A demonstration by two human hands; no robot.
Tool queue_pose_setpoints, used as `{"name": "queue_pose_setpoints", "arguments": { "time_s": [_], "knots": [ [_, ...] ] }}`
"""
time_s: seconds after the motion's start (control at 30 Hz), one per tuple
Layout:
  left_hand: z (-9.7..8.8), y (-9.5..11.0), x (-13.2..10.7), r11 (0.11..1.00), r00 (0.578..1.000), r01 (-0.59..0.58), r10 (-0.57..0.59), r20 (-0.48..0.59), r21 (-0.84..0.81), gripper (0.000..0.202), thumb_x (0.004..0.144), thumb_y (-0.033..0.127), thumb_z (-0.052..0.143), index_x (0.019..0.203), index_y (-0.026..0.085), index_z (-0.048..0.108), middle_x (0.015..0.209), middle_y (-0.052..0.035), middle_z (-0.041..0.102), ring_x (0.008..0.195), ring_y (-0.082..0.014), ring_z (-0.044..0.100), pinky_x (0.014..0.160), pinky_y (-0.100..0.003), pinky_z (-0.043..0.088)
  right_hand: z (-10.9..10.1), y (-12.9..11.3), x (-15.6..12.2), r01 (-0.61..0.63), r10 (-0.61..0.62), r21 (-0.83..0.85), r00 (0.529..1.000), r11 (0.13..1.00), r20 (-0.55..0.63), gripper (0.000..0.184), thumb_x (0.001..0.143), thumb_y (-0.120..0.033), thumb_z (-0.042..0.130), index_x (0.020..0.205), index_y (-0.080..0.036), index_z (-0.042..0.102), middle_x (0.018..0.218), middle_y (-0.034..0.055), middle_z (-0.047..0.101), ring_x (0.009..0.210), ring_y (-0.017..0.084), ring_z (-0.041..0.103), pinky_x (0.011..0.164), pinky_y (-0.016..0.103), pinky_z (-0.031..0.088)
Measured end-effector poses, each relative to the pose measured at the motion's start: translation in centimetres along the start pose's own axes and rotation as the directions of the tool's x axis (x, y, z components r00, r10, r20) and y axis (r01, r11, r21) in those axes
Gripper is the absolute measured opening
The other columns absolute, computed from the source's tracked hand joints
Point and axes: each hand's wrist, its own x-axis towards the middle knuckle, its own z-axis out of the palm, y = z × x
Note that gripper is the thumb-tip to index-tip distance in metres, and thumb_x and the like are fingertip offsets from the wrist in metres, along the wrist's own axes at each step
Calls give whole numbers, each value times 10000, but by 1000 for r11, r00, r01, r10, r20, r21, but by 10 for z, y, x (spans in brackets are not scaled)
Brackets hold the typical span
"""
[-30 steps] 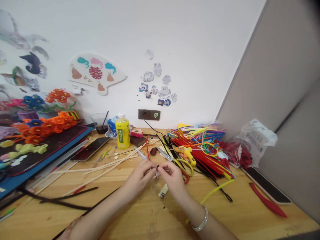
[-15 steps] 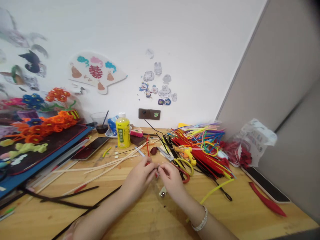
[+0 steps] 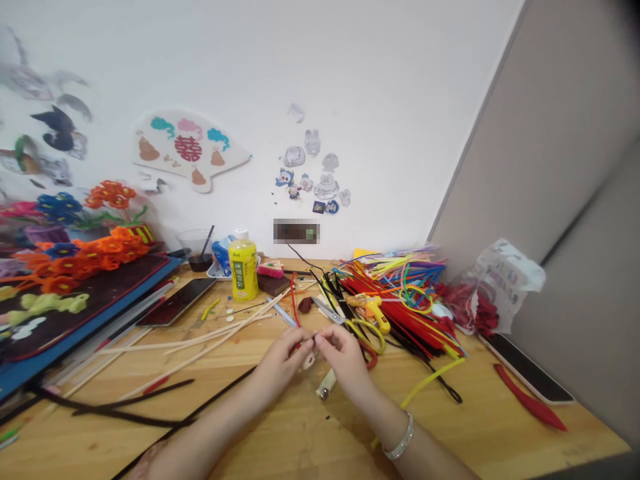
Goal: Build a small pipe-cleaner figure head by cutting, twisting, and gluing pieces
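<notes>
Two hands are seen close together over the wooden table (image 3: 300, 433). The left hand (image 3: 280, 360) and the right hand (image 3: 346, 357) are set fingertip to fingertip, and a small dark piece (image 3: 315, 337) is pinched between them from both sides, the other fingers being curled in; what the piece is cannot be told at this size. The piece is held just above the table's middle, on the near side of the yellow-handled scissors (image 3: 369, 331); a silver bracelet (image 3: 400, 439) is worn on the right wrist. A small pale tube (image 3: 326, 385) is laid on the wood just beneath the right hand; a thin red strand (image 3: 294, 300) is seen running away from the left fingertips towards the wall. A heap of coloured pipe cleaners (image 3: 405, 287) is spread to the right, with a yellow glue gun (image 3: 373, 308) lying on its near edge; a yellow bottle (image 3: 243, 272) is stood upright further back on the left. Pale sticks (image 3: 200, 333) and black pipe cleaners (image 3: 125, 410) are strewn across the left of the table; a clear plastic bag (image 3: 500, 277) is propped at the far right.
</notes>
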Motion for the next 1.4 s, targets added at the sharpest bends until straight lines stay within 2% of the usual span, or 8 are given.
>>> {"name": "queue_pose_setpoints", "arguments": {
  "time_s": [0.17,0.43,0.8,0.87,0.97,1.07,1.3,1.4],
  "knots": [
    [0,2,-1,1000,998,1,1,-64,25,272,836,333,406,638,181,515,644,2,503,674,-162,485,652,-276,417,0,0,0,9,-9,-39,1000,999,14,128,724,-292,559,681,-175,531,619,-18,548,579,127,509,569,258,421],
    [-3,7,-1,992,997,-82,81,13,100,276,840,291,400,613,180,512,656,-14,510,687,-167,484,650,-276,405,-8,-2,3,120,-107,-152,990,981,90,89,759,-259,539,754,-180,580,716,8,597,647,138,553,624,260,449],
    [-1,3,-4,999,996,12,-9,-89,38,269,857,354,394,713,183,544,679,-12,542,671,-166,509,640,-271,419,-10,-7,3,152,-123,-220,983,964,138,134,806,-295,495,790,-185,570,725,5,592,660,143,557,605,245,442],
    [-3,5,-3,999,992,26,-22,-123,37,256,850,350,396,712,186,535,682,-12,545,677,-169,513,645,-274,425,-23,-10,8,217,-149,-477,973,852,176,147,822,-278,477,819,-183,589,789,35,612,717,165,567,653,268,437],
    [-7,8,-1,998,984,57,-52,-173,26,246,849,355,391,700,194,504,672,-1,524,674,-167,506,643,-270,427,-45,-5,16,60,-60,-899,997,434,38,119,765,-179,524,839,-144,610,880,127,616,867,251,561,755,336,409],
    [-11,10,-1,997,976,73,-69,-208,10,242,850,358,385,708,197,495,679,2,513,673,-164,506,645,-269,431,-59,5,24,-46,56,-975,998,220,-35,240,704,-164,564,934,-102,596,980,191,597,971,301,539,807,359,392],
    [-20,13,1,997,969,68,-76,-235,-42,251,826,394,403,739,191,523,674,0,522,664,-170,504,630,-272,423,-62,14,31,-73,44,-942,997,327,-61,472,661,-175,569,1127,-125,506,991,141,628,956,267,570,782,311,403],
    [-24,12,2,994,955,64,-86,-283,-89,264,813,416,427,714,191,523,652,10,503,619,-158,479,580,-253,407,-60,9,30,-51,-20,-842,997,537,-74,384,704,-233,550,1085,-185,535,902,87,651,875,250,593,751,322,409]
  ]
}}
